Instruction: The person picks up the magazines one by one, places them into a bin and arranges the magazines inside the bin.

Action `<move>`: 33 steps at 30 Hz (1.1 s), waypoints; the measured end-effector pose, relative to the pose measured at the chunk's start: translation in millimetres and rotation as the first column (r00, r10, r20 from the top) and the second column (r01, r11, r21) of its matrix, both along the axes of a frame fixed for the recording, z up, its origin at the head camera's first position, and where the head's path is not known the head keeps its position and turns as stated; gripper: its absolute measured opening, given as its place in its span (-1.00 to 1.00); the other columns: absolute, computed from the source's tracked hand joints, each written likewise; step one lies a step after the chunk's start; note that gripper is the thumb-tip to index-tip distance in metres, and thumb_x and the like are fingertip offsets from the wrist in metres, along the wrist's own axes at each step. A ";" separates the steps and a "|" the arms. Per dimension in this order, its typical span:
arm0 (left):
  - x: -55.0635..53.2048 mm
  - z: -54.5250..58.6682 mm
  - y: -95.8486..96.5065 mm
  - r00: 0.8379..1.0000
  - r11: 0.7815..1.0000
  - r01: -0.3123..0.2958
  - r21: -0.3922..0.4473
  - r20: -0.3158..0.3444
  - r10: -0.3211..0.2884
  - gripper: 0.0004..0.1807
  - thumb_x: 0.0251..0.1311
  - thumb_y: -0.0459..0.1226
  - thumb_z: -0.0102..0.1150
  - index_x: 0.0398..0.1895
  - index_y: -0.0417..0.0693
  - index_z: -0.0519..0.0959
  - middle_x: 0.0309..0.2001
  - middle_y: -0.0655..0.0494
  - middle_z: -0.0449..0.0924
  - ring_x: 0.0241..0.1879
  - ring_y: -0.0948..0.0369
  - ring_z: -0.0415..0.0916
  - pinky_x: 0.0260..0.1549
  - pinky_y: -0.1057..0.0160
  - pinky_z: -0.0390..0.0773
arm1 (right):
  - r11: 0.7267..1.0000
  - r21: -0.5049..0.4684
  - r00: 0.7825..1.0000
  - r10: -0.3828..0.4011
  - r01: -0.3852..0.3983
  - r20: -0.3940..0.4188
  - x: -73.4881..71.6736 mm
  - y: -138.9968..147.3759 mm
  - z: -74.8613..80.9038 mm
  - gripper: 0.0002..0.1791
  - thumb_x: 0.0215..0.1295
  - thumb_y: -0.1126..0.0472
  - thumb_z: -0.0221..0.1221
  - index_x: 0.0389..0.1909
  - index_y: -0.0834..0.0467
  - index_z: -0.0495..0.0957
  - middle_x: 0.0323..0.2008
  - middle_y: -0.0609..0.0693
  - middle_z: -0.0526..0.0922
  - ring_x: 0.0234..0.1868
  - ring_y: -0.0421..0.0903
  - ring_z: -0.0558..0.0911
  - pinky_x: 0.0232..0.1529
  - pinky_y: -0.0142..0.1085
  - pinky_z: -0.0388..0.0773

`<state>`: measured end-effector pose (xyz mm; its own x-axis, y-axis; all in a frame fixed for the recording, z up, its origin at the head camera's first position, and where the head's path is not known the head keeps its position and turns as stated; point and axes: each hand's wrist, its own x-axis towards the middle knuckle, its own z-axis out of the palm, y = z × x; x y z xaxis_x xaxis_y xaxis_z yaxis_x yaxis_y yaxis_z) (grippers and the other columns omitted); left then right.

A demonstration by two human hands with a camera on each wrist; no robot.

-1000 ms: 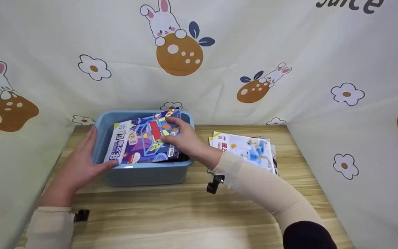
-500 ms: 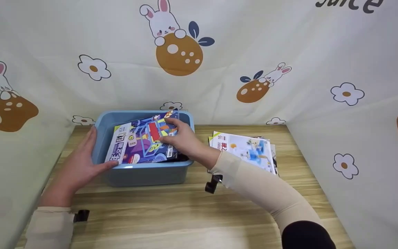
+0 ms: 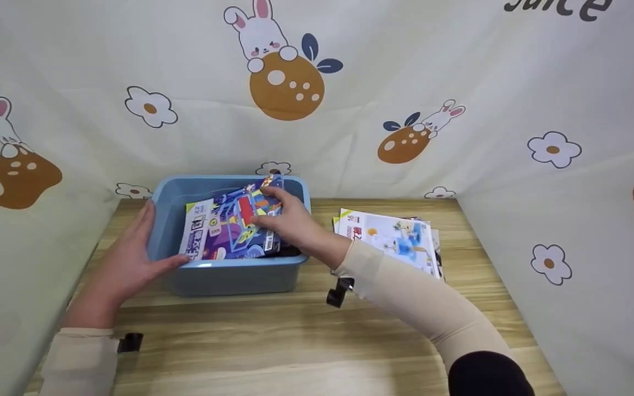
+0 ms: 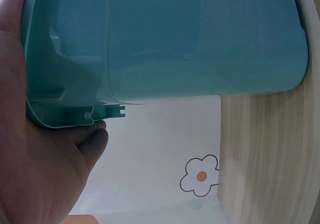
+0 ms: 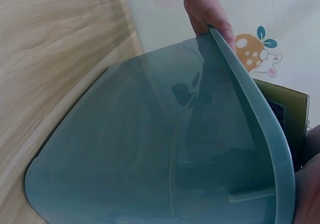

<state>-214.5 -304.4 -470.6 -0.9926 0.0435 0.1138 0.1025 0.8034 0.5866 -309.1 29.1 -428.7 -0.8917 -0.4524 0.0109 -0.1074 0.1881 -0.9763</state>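
Observation:
In the head view a blue plastic bin [image 3: 234, 281] stands on the table, with a purple-and-white magazine [image 3: 226, 234] lying at a slant inside it. My right hand [image 3: 298, 223] grips that magazine by its right side, thumb and forefinger over the cover. The left hand [image 3: 130, 261] holds the bin's near left corner, its thumb on the front rim and the fingers along the left side. The left wrist view has the hand [image 4: 37, 169] around the rim of the bin [image 4: 175, 39]. A magazine edge [image 5: 295, 104] sticks up past the rim in the right wrist view. Dark contents under the magazine are mostly hidden.
Right of the bin lies a small stack of magazines [image 3: 388, 242], partly covered by my right forearm. Patterned cloth walls [image 3: 350, 165] close off the back and sides of the wooden table [image 3: 273, 341].
The purple-and-white magazine has slid right and slightly lower inside the bin, its left edge drawing away from the bin's left wall. My right hand has shifted slightly left; the left hand stays put.

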 end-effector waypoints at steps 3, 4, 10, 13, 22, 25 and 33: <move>0.4 -0.2 -0.2 1.000 1.000 0.007 0.001 -0.013 -0.007 0.51 0.21 0.36 0.50 0.85 0.00 -0.36 0.82 -0.21 -0.37 0.68 -0.52 -0.14 0.35 -0.75 0.12 | 0.998 -0.057 0.999 -0.007 0.005 -0.038 -0.2 0.6 -0.6 -0.23 0.45 0.21 0.48 0.61 0.18 0.44 -0.02 0.03 0.60 -0.28 -0.19 0.63 -0.27 -0.33 0.70; 0.6 -0.3 0.0 1.000 1.000 0.007 -0.001 -0.016 -0.007 0.51 0.21 0.37 0.50 0.85 -0.01 -0.36 0.82 -0.21 -0.37 0.68 -0.52 -0.14 0.35 -0.75 0.12 | 0.997 -0.075 0.999 -0.015 0.011 -0.051 -0.4 1.0 -1.0 -0.27 0.46 0.21 0.47 0.58 0.19 0.47 -0.12 0.00 0.56 -0.34 -0.20 0.55 -0.33 -0.36 0.64; 0.2 -0.3 1.1 1.000 1.000 -0.004 -0.001 -0.010 0.004 0.54 0.17 0.38 0.52 0.85 0.02 -0.35 0.82 -0.20 -0.37 0.68 -0.51 -0.15 0.34 -0.76 0.10 | 0.987 -0.149 0.996 -0.076 0.067 -0.054 -0.8 5.7 4.6 -0.52 0.50 0.24 0.43 0.37 0.17 0.65 -0.25 -0.07 0.40 -0.41 -0.20 0.39 -0.45 -0.36 0.41; -0.1 0.4 1.0 1.000 1.000 -0.006 0.001 -0.003 0.006 0.54 0.17 0.38 0.52 0.85 0.01 -0.36 0.82 -0.22 -0.37 0.68 -0.52 -0.14 0.35 -0.75 0.11 | 0.979 -0.188 0.996 -0.083 0.078 -0.019 -2.8 9.4 9.8 -0.60 0.50 0.27 0.42 0.29 0.15 0.67 -0.20 -0.06 0.41 -0.41 -0.19 0.36 -0.53 -0.38 0.34; -0.3 1.4 -0.1 1.000 1.000 -0.012 -0.006 0.002 0.012 0.55 0.17 0.40 0.50 0.85 0.01 -0.37 0.82 -0.21 -0.38 0.68 -0.51 -0.17 0.36 -0.75 0.09 | 0.978 -0.189 0.996 -0.091 0.089 -0.001 -8.4 20.2 11.2 -0.71 0.47 0.27 0.43 0.14 0.17 0.70 -0.18 -0.04 0.46 -0.43 -0.18 0.37 -0.55 -0.39 0.36; -0.3 1.1 -0.3 1.000 1.000 -0.009 -0.005 -0.003 0.009 0.54 0.18 0.39 0.51 0.85 0.00 -0.36 0.82 -0.21 -0.38 0.69 -0.50 -0.17 0.36 -0.75 0.09 | 0.981 -0.173 0.996 -0.087 0.085 -0.004 -8.7 24.7 11.2 -0.72 0.48 0.25 0.44 0.13 0.17 0.70 -0.16 -0.04 0.47 -0.41 -0.19 0.40 -0.55 -0.40 0.38; -0.5 0.5 -0.5 1.000 1.000 -0.006 -0.003 0.002 0.006 0.54 0.19 0.39 0.50 0.85 0.02 -0.38 0.82 -0.19 -0.39 0.69 -0.50 -0.19 0.36 -0.75 0.09 | 0.987 -0.149 0.998 -0.068 0.065 -0.019 -11.0 53.0 15.0 -0.65 0.52 0.24 0.39 0.19 0.31 0.63 -0.22 -0.04 0.50 -0.55 -0.23 0.37 -0.56 -0.37 0.34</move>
<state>-215.0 -304.9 -470.2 -0.9931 0.0375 0.1115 0.0960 0.8059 0.5843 -320.2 82.1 -413.7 -0.9184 -0.3841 0.0949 -0.1228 0.0488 -0.9912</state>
